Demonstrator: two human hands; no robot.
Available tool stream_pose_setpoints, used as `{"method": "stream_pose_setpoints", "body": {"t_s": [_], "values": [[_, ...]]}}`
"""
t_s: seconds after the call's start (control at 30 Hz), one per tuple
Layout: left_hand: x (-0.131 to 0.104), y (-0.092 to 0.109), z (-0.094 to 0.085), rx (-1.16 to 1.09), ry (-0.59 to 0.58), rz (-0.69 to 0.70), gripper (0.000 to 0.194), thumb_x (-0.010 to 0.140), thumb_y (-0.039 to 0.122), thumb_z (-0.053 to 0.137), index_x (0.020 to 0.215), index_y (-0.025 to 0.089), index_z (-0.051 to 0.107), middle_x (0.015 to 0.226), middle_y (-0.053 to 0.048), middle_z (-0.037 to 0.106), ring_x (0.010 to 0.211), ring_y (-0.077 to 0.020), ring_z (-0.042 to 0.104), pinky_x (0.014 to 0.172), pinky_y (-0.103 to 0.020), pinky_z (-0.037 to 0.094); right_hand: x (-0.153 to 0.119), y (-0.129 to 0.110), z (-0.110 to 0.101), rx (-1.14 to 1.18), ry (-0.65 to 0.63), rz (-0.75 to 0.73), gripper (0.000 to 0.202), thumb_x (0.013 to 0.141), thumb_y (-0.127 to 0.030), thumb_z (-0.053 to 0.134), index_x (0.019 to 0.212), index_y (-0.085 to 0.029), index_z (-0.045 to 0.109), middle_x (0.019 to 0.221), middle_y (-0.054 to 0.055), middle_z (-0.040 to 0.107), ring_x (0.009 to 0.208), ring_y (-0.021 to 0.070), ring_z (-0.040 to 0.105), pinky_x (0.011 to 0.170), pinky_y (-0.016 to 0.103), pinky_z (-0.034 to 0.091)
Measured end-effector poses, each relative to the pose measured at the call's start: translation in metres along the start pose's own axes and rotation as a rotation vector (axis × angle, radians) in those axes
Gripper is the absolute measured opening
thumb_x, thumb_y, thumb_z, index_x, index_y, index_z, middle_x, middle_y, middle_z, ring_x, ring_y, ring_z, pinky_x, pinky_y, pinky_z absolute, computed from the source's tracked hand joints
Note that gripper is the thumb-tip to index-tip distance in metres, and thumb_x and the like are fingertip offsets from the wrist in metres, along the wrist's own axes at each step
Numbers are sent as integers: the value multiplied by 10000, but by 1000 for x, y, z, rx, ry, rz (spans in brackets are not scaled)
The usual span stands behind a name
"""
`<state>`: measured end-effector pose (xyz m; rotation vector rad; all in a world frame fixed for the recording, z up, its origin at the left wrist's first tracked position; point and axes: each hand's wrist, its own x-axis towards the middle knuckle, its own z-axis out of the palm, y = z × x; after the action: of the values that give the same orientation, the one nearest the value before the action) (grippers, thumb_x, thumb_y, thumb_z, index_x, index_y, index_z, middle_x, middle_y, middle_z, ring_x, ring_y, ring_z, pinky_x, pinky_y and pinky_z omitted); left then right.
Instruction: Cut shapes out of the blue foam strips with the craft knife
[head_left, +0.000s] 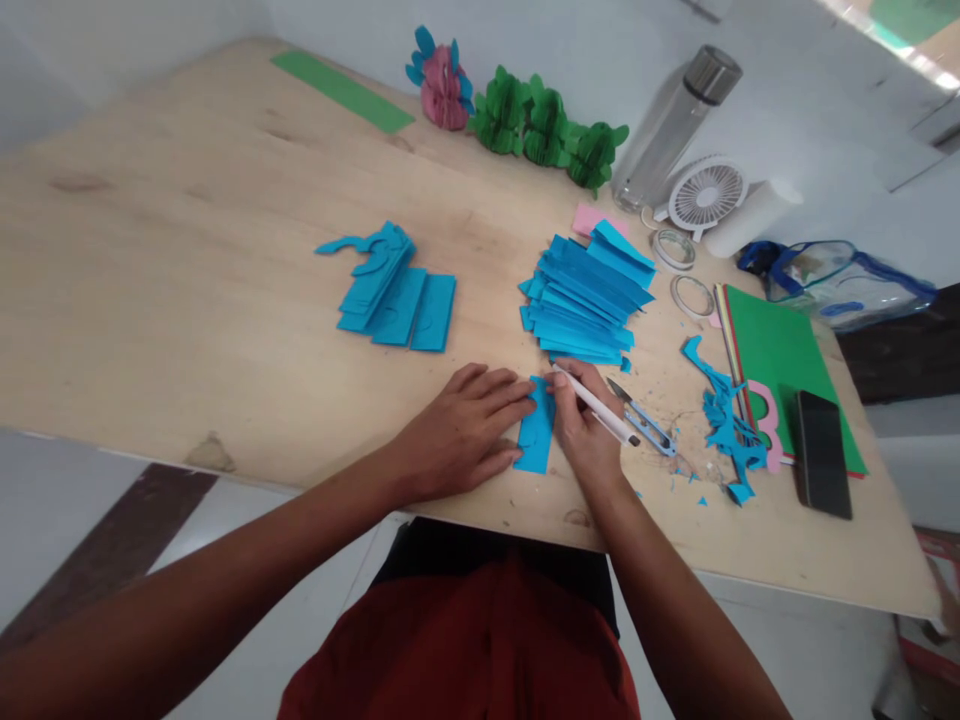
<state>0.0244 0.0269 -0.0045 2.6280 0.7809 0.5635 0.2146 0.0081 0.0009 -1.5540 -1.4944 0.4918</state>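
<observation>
A small blue paper strip (pixel 535 452) lies on the table between my hands. My left hand (pixel 480 425) rests flat on its left side with the fingers stretched out. In my right hand (pixel 589 410) is a white pen (pixel 600 407), its tip near the strip's upper right edge. Just right of that hand lies a thread snipper (pixel 646 420) with a pale blue handle. Beyond the hands sits a fanned pile of folded blue paper (pixel 585 295). Farther left is a smaller stack of blue paper pieces (pixel 397 300), some with curved lines drawn on them.
Blue paper scraps (pixel 727 415), a black phone (pixel 821 450) and green sheets (pixel 780 350) lie to the right. Along the wall stand green paper figures (pixel 544 125), a pink one (pixel 444 90), a bottle (pixel 675 130) and a small fan (pixel 705 195). Tape rolls (pixel 673 250) lie nearby.
</observation>
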Motion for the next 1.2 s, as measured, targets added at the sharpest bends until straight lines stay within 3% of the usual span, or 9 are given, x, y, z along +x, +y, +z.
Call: {"method": "stream_pose_setpoints", "body": {"t_s": [0.1, 0.23, 0.33, 0.47, 0.73, 1.2], "values": [[0, -1, 1, -12, -3, 1, 419, 902, 308, 544, 1294, 162, 554, 1464, -137, 513, 1350, -329, 421, 1121, -550, 308, -3, -7, -8, 17, -40, -19, 263, 963, -365, 500, 1104, -217, 666, 947, 46, 750, 820, 183, 725, 740, 312, 586], [0, -2, 2, -16, -13, 7, 442, 905, 315, 537, 1319, 161, 537, 1467, -144, 506, 1345, -326, 426, 1120, -552, 306, -19, -17, -27, -100, -162, -182, 262, 963, -279, 502, 1178, -215, 639, 1087, 75, 745, 1006, 205, 714, 901, 355, 568], [0, -2, 4, -19, -8, 6, 462, 905, 325, 535, 1335, 154, 519, 1457, -144, 515, 1345, -323, 425, 1124, -547, 295, -35, -14, -37, -265, -228, -328, 295, 938, -255, 544, 1221, -208, 612, 1110, 97, 739, 1036, 232, 701, 906, 386, 566], [0, -4, 7, -17, 2, -1, 430, 904, 338, 529, 1294, 156, 535, 1446, -144, 526, 1349, -319, 419, 1128, -540, 285, -50, -4, -41, -376, -281, -412, 380, 921, -234, 561, 1300, -213, 554, 1197, 117, 704, 1161, 273, 642, 977, 463, 521], [-1, -5, 9, -17, 21, 5, 446, 904, 350, 526, 1304, 152, 518, 1443, -147, 529, 1360, -317, 407, 1129, -541, 280, -55, 2, -37, -413, -300, -419, 569, 874, -269, 614, 1408, -182, 440, 1306, 159, 636, 1283, 320, 543, 1054, 541, 445], [2, -3, 7, 38, -42, -16, 451, 905, 380, 515, 1288, 145, 547, 1460, -150, 511, 1335, -329, 432, 1105, -531, 305, -57, 6, -36, -411, -315, -403, 530, 893, -272, 555, 1405, -187, 445, 1317, 160, 623, 1301, 324, 526, 1077, 565, 412]]}}
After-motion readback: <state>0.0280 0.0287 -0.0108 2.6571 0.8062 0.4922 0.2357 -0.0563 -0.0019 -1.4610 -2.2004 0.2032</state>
